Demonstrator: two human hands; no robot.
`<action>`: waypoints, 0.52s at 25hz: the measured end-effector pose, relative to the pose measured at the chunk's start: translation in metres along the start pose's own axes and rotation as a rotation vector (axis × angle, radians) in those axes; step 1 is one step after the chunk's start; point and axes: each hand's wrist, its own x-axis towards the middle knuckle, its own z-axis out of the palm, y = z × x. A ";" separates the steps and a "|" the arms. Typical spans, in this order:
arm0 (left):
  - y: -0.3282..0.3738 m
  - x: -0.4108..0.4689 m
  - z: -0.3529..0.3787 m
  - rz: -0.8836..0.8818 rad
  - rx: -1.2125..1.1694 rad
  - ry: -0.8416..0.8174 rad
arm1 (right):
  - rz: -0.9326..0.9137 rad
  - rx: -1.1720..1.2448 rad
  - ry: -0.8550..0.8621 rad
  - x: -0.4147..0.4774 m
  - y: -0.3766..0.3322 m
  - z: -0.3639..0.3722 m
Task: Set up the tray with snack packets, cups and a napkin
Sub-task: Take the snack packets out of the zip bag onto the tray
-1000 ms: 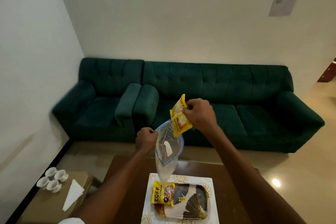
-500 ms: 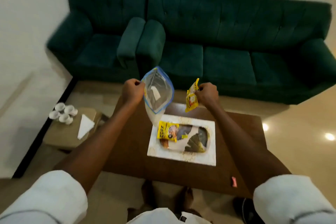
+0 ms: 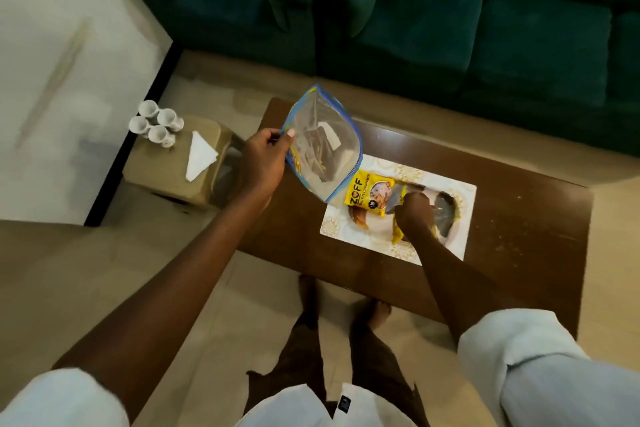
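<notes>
Right hand (image 3: 414,211) lowered packet (image 3: 397,236) onto tray (image 3: 447,216); left hand (image 3: 263,163) grips bag (image 3: 323,152).

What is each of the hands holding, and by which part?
The left hand pinches the clear zip bag by its blue edge. The right hand grips a yellow snack packet; the exact spot is hidden.

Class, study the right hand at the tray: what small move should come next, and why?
Probably let go: the right hand holds its yellow packet down on the tray beside the ZOFF packet, so releasing and lifting away seems due. The left hand grips the zip bag; cups and napkin sit on the side stool.
</notes>
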 end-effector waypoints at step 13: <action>-0.031 0.010 -0.043 -0.041 -0.050 -0.042 | -0.175 0.584 -0.206 -0.055 -0.079 0.083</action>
